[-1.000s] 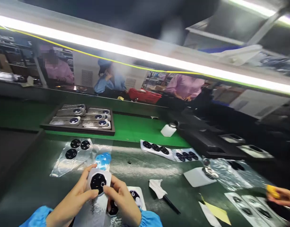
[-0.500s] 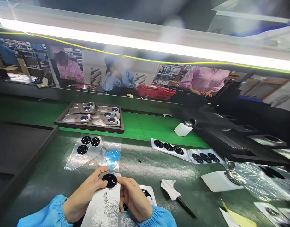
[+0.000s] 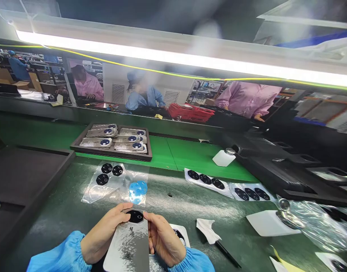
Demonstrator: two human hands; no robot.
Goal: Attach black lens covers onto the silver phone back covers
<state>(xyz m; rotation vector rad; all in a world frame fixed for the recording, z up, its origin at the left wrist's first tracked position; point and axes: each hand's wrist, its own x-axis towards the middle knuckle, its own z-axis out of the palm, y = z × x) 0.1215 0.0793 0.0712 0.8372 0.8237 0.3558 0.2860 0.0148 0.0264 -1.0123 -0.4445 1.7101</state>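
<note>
Both hands grip a silvery phone back cover [image 3: 130,245] with a rippled shine and a round black camera lens cover [image 3: 135,216] near its top. My left hand [image 3: 105,230] holds the upper left edge, its thumb at the black disc. On the upper right edge is my right hand [image 3: 166,236], thumb at the corner and fingers curled behind. Partly hidden by the right hand, another cover [image 3: 182,231] with a black disc lies on the table. Beyond the hands are round blue films [image 3: 138,191] on a clear sheet with several black discs [image 3: 102,179].
A dark tray [image 3: 111,152] of silvery covers stands on the green strip. Strips of black discs [image 3: 205,179] lie to the right. White pump bottles [image 3: 224,158], a wiping cloth [image 3: 207,230] and a black stick [image 3: 228,255] are right too. Co-workers sit opposite.
The held cover has tilted, so its disc looks flatter and its surface shinier. Both hands keep their grip. The whole view has shifted slightly.
</note>
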